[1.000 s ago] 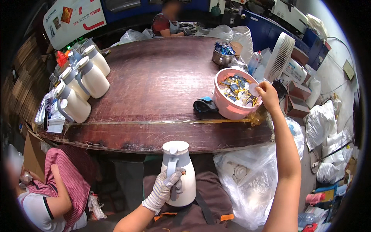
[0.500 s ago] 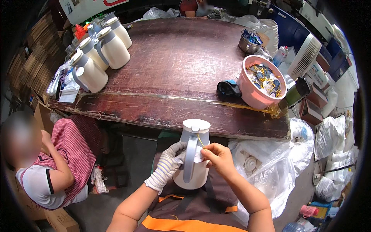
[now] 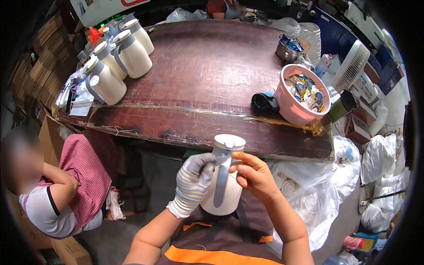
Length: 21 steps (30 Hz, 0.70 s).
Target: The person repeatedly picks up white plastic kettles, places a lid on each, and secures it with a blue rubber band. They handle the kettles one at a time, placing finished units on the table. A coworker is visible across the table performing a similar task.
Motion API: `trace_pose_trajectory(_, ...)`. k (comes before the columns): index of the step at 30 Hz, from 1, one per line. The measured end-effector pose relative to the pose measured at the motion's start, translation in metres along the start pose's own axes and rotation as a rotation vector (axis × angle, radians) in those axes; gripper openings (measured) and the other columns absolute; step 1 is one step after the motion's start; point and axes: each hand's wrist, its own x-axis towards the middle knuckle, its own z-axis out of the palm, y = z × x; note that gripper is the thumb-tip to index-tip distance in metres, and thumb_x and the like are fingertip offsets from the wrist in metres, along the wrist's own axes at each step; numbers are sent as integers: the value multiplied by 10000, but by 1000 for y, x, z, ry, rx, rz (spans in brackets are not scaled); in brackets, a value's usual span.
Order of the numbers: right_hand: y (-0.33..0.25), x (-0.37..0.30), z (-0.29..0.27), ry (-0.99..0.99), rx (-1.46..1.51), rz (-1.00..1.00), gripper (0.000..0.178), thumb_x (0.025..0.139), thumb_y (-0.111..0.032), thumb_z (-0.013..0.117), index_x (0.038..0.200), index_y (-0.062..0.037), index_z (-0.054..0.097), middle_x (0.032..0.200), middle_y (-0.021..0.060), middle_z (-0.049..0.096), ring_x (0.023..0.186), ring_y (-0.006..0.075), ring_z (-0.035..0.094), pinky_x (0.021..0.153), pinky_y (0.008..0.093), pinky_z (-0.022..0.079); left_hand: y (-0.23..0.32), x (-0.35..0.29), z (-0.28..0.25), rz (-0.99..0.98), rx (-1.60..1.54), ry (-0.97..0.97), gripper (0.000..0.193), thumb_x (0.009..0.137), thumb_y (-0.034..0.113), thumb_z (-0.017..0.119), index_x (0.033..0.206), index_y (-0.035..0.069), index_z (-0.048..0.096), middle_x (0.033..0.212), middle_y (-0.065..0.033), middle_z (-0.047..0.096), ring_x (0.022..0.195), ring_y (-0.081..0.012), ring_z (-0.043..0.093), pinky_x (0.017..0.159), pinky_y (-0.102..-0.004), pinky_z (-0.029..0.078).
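head | wide fisheye | from wearer's head | facing down across table [image 3: 207, 84]

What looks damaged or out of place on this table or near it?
The table looks worn along its near edge: pale, ragged scuffs break the dark surface. I see no spill, and the nearest pitcher shows no obvious damage.

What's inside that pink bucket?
The pink bucket holds dark and pale pieces with yellow strings, heaped together. They cover the bottom, so anything deeper can't be seen.
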Motion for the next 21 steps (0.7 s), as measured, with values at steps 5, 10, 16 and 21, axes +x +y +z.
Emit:
trace_pose_trajectory(5,-13,2,26,-62,-378,35,408,881,-150,709,1265,-53,611,938,82,698,683,103,616,564,221,470,16,-1,-7,249,273,-177,273,846,-31,629,1107,50,619,1003,-98,643,922,-227,659,816,-322,523)
trace_pose_trajectory(10,-25,-2,39,53,-1159,-242,287,787,-266,784,950,-51,687,898,85,692,741,235,658,663,347,503,-8,-11,7,-470,-775,-190,484,898,145,671,1319,47,453,1167,-72,575,1006,-147,613,925,-306,489)
trace_pose_trajectory(16,-34,15,-35,463,-1326,-478,183,790,-171,753,769,-40,628,753,82,633,728,224,614,666,334,468,2,-6,-8,-813,-641,-268,481,906,231,680,1306,38,494,813,19,564,656,-65,544,575,-206,469)
trace_pose_trajectory(21,18,-14,-69,309,-628,-48,181,827,-130,763,782,-38,614,788,-13,643,741,53,557,663,224,457,-1,-9,-30,-653,-500,-72,497,876,108,709,1306,-3,485,885,-22,620,587,-46,501,504,-193,416)
